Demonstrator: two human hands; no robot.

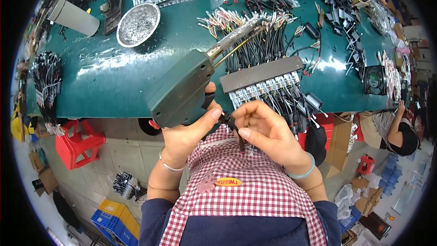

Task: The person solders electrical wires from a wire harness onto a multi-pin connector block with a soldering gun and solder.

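Observation:
My left hand (pixel 185 137) is closed round the handle of a dark green soldering gun (pixel 182 84). The gun's metal barrel (pixel 234 38) and thin brass-coloured tube slant up and right over the bench. My right hand (pixel 269 135) is curled beside the left one, fingertips drawn together at a small dark piece (pixel 226 119) between the hands; what it grips is mostly hidden. Just beyond, a grey bar (pixel 261 74) lies across a row of small circuit boards (pixel 266 87). Black cables with bare coloured ends (pixel 255 41) fan out behind the bar.
A white bowl of metal bits (pixel 138 25), a grey cylinder (pixel 75 17) and a dark stand (pixel 114 13) sit at the bench's back left. A cable bundle (pixel 47 79) overhangs the left front edge. Right are loose black housings (pixel 334 7), a fan (pixel 374 80) and another person (pixel 393 127).

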